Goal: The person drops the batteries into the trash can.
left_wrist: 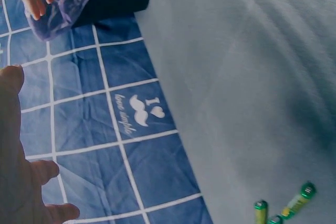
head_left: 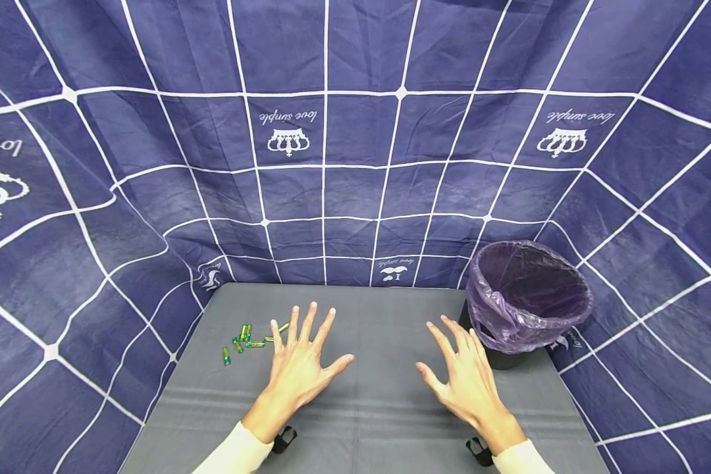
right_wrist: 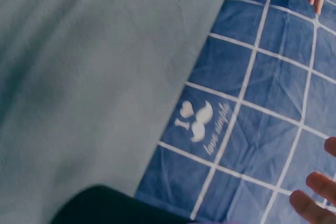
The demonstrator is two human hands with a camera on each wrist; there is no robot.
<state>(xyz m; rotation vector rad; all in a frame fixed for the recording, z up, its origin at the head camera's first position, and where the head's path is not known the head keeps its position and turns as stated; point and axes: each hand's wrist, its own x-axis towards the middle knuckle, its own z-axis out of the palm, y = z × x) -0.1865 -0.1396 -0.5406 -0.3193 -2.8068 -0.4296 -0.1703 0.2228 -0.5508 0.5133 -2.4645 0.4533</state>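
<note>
My left hand (head_left: 299, 368) is held over the grey table with its fingers spread and nothing in it. Several green and yellow batteries (head_left: 255, 343) lie scattered just left of that hand, some partly hidden behind its fingers. In the left wrist view, battery ends (left_wrist: 307, 189) show at the lower right corner. My right hand (head_left: 467, 378), also spread and holding nothing, hovers at the right side of the table. Close beyond its fingers stands a dark bin lined with a translucent purple bag (head_left: 498, 322), its mouth tilted toward me.
The grey tabletop (head_left: 379, 421) is enclosed at the back and both sides by a blue cloth (head_left: 355, 191) with white grid lines and printed crowns. A dark strap (head_left: 284, 439) wraps the left wrist, and another dark strap (head_left: 478, 451) the right.
</note>
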